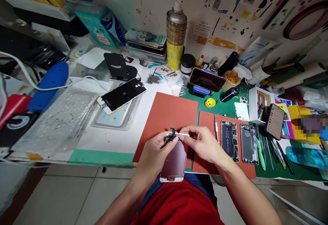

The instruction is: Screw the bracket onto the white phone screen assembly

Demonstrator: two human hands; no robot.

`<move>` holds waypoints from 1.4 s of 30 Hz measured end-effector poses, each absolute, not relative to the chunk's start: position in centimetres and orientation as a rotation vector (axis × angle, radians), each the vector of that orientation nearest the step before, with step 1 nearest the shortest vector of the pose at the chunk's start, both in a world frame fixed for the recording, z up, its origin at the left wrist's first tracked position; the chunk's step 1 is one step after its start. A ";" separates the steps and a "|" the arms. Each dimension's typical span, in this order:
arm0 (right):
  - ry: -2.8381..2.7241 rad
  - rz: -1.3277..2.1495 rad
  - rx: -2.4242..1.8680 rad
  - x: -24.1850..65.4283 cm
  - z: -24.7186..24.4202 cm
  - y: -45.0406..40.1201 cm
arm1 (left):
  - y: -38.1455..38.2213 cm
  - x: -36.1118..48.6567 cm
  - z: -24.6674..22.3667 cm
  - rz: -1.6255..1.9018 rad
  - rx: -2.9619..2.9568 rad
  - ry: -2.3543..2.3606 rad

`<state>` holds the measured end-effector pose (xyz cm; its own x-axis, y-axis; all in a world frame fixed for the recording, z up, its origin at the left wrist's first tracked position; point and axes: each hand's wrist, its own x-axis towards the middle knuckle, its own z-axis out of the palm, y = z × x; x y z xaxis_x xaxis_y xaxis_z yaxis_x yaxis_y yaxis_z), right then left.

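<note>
A white-framed phone screen point(174, 160) is held up over the table's front edge, its back side facing me. My left hand point(156, 150) grips its left side near the top, thumb lying across the upper part. My right hand point(201, 141) pinches at the top right corner, thumb and index finger close together. A black flex cable point(173, 131) stands up from the screen's top edge between the two hands. Whether the right fingertips also hold a small part is hidden. Below the screen lies a reddish-brown mat point(169, 112).
On the right mat lie a screwdriver point(216, 127), an opened phone with its battery point(230, 141) and a phone back housing point(249, 144). Several tools point(271, 150) lie farther right. Another screen point(123, 95) rests at left. A spray can point(176, 35) and a propped phone point(207, 80) stand behind.
</note>
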<state>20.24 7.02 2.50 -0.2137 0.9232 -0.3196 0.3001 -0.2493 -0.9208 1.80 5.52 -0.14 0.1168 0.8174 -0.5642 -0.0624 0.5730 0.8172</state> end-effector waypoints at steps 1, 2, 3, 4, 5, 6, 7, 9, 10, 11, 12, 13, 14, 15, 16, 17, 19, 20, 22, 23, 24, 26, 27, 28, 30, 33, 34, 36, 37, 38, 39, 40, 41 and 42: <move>-1.474 1.489 -1.518 20.2 2.3 7.4 | 5.5 1.5 -0.2 0.748 0.757 1.333; -1.487 1.477 -1.536 20.1 2.0 7.8 | 5.3 1.2 -0.2 0.769 0.809 1.383; -1.501 1.457 -1.556 20.0 1.8 8.1 | 4.9 0.9 -0.4 0.805 0.894 1.460; -1.520 1.430 -1.576 20.0 1.5 8.4 | 4.4 0.6 -0.6 0.854 1.012 1.542; -1.542 1.393 -1.597 20.0 1.3 8.6 | 3.9 0.3 -0.8 0.927 1.176 1.622; -1.568 1.348 -1.622 20.0 1.1 8.7 | 3.3 0.0 -1.2 1.035 1.369 1.685; -1.600 1.302 -1.650 19.9 0.9 8.8 | 2.8 -0.2 -1.6 1.138 1.588 1.671; -1.671 1.222 -1.723 19.8 0.7 9.0 | 2.2 -0.3 -2.4 1.173 2.002 1.520; -1.703 1.197 -1.761 19.8 0.7 9.1 | 2.1 -0.3 -2.7 1.129 2.152 1.446; -1.731 1.184 -1.795 19.7 0.6 9.2 | 2.2 -0.2 -3.0 1.055 2.260 1.395; -1.755 1.180 -1.822 19.6 0.6 9.2 | 2.4 -0.1 -3.2 0.979 2.333 1.373; -1.771 1.175 -1.842 19.4 0.6 9.2 | 2.7 0.0 -3.2 0.908 2.380 1.371; -1.777 1.165 -1.855 19.3 0.5 9.3 | 3.0 0.2 -3.3 0.843 2.411 1.378; -1.777 1.152 -1.865 19.1 0.5 9.3 | 3.4 0.4 -3.3 0.796 2.434 1.389; -1.769 1.138 -1.877 19.0 0.5 9.2 | 3.7 0.5 -3.3 0.761 2.450 1.398; -1.754 1.128 -1.888 18.8 0.5 9.2 | 4.0 0.7 -3.3 0.739 2.463 1.404; -1.714 1.119 -1.906 18.6 0.4 9.1 | 4.3 0.9 -3.3 0.719 2.483 1.415; -1.695 1.116 -1.911 18.5 0.4 9.0 | 4.4 0.9 -3.4 0.713 2.492 1.418; -1.663 1.105 -1.912 18.3 0.4 8.9 | 4.5 1.0 -3.5 0.693 2.505 1.425; -1.650 1.099 -1.911 18.3 0.4 8.8 | 4.5 1.0 -3.5 0.687 2.509 1.426; -1.639 1.094 -1.910 18.2 0.3 8.7 | 4.5 1.0 -3.6 0.683 2.513 1.424; -1.626 1.082 -1.909 18.2 0.2 8.5 | 4.5 1.0 -3.6 0.680 2.519 1.421; -1.618 1.072 -1.908 18.2 0.1 8.5 | 4.5 0.9 -3.6 0.680 2.521 1.421; -1.604 1.062 -1.907 18.2 0.0 8.4 | 4.4 0.9 -3.6 0.680 2.523 1.421; -1.562 1.050 -1.901 18.3 -0.2 8.2 | 4.4 0.9 -3.6 0.678 2.525 1.422; -1.517 1.035 -1.903 18.3 -0.3 8.1 | 4.4 0.9 -3.7 0.672 2.519 1.425; -1.521 1.023 -1.906 18.3 -0.4 8.1 | 4.4 0.9 -3.8 0.670 2.516 1.426; -1.535 0.993 -1.912 18.3 -0.5 8.1 | 4.4 0.9 -3.8 0.667 2.509 1.430; -1.542 0.981 -1.913 18.2 -0.5 8.1 | 4.5 0.9 -3.8 0.663 2.506 1.430; -1.547 0.970 -1.915 18.1 -0.6 8.2 | 4.5 0.9 -3.8 0.659 2.505 1.428; -1.551 0.961 -1.917 18.1 -0.7 8.2 | 4.5 0.9 -3.8 0.652 2.507 1.425; -1.554 0.954 -1.920 18.0 -0.7 8.3 | 4.6 0.9 -3.8 0.645 2.511 1.422; -1.555 0.948 -1.922 17.9 -0.7 8.3 | 4.6 0.9 -3.7 0.637 2.517 1.420; -1.552 0.945 -1.919 17.9 -0.6 8.2 | 4.6 0.9 -3.7 0.630 2.524 1.416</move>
